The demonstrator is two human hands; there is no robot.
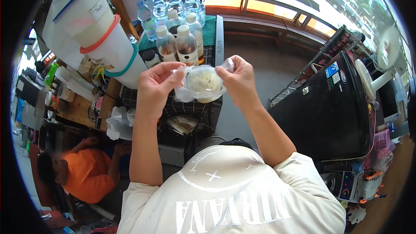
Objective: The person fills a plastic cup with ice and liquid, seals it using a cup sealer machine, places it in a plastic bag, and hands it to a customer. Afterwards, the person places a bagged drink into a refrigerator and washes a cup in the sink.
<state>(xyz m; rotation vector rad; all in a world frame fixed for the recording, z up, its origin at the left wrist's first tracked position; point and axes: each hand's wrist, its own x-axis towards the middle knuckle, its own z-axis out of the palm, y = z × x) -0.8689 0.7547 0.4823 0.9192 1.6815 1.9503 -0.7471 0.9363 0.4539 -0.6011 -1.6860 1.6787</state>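
A clear plastic bag surrounds a round container with pale contents, held up in front of my chest. My left hand pinches the bag's left edge between thumb and fingers. On the other side, my right hand has its fingers closed on a bunched part of the same plastic near the upper right. Just beyond the bag stand white-capped bottles with dark liquid on a dark grid-patterned surface. What lies under the container is partly hidden by the plastic.
Water bottles stand behind the capped bottles. Stacked white tubs rise at the left. A person in an orange top sits at lower left. To the right are a black fridge and a white fan.
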